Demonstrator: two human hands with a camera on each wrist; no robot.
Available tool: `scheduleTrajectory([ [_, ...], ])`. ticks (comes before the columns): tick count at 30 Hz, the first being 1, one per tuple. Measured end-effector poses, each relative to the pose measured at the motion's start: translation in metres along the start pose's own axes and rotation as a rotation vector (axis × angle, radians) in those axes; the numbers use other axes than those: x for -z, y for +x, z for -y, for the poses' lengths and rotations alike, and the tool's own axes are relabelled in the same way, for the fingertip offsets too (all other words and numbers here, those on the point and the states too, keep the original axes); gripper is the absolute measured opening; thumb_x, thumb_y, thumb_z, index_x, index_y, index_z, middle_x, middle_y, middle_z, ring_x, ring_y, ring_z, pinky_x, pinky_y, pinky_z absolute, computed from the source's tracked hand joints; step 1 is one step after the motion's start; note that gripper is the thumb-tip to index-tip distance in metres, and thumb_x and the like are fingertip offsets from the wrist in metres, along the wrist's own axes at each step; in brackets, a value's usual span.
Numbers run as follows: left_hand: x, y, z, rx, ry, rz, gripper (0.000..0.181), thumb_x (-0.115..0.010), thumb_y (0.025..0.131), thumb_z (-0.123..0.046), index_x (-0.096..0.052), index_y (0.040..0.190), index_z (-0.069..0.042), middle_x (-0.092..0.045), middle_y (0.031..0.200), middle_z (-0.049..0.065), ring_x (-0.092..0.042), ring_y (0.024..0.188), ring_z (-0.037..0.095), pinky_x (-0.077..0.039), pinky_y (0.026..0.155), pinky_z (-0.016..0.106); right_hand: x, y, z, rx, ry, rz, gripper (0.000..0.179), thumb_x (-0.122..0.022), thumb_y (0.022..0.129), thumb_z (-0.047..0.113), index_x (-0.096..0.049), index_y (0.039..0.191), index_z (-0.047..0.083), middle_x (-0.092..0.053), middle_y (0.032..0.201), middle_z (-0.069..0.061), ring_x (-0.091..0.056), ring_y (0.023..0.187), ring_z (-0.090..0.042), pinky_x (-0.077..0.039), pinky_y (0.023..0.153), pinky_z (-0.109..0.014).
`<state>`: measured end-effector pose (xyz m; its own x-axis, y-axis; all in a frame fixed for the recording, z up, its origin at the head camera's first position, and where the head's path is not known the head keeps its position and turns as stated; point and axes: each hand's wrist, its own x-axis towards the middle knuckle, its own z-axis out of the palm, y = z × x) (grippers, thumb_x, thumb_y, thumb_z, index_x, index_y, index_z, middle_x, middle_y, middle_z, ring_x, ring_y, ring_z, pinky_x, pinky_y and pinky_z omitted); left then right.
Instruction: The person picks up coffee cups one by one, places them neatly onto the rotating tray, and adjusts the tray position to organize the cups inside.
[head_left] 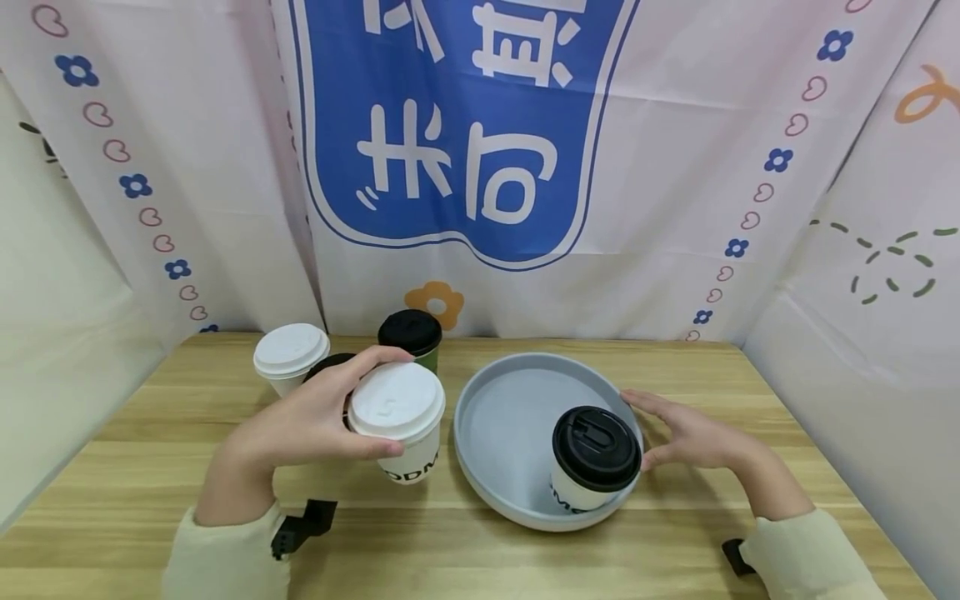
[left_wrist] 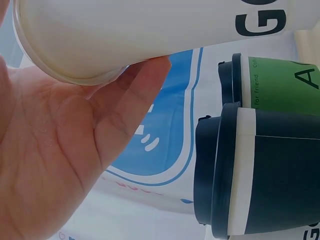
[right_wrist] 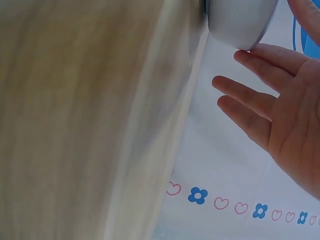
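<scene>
My left hand (head_left: 307, 425) grips a white paper coffee cup (head_left: 411, 460) with a white lid, thumb and fingers around its upper part. In the left wrist view the same cup (left_wrist: 130, 35) fills the top, its lid edge against the palm. To the right lies a round grey tray (head_left: 495, 442). A white cup with a black lid (head_left: 596, 450) stands upright near its right side. My right hand (head_left: 701, 437) is at the tray's right rim, fingers spread. In the right wrist view, fingertips touch the tray's side (right_wrist: 240, 22).
Behind the left hand stand a white-lidded cup (head_left: 291, 354), a dark cup with a black lid (left_wrist: 280, 170), mostly hidden in the head view, and a green cup with a black lid (head_left: 411, 333). A printed cloth (head_left: 675, 208) hangs behind the wooden table (head_left: 420, 558).
</scene>
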<state>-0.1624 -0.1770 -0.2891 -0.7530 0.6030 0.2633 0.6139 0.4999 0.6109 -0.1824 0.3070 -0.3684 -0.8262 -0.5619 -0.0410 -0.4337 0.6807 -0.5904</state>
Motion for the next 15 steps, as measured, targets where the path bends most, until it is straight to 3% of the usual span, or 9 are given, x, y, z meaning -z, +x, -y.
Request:
scheduleTrajectory([
  [10,-0.0051,0.0050,-0.0002,-0.025,0.003,0.005,0.080,-0.087,0.074,-0.035,-0.046,0.140,-0.018,-0.064,0.122,-0.001,-0.060,0.107,0.014,-0.050,0.092,0.032,0.0039,0.0031,-0.0075,-0.005,0.095,0.039,0.100,-0.081,0.077,0.033,-0.028,0.152,-0.008,-0.028,0.156,-0.032,-0.021,0.143,-0.055,-0.021,0.110,-0.069],
  [15,-0.0080,0.0094,-0.0015,-0.020,-0.025,0.020,0.079,-0.087,0.074,-0.036,-0.046,0.139,-0.020,-0.065,0.121,-0.001,-0.061,0.105,0.014,-0.050,0.090,0.030,0.0049,0.0048,-0.0084,-0.007,0.100,0.041,0.098,-0.082,0.078,0.031,-0.030,0.151,-0.007,-0.030,0.155,-0.032,-0.023,0.142,-0.056,-0.023,0.110,-0.071],
])
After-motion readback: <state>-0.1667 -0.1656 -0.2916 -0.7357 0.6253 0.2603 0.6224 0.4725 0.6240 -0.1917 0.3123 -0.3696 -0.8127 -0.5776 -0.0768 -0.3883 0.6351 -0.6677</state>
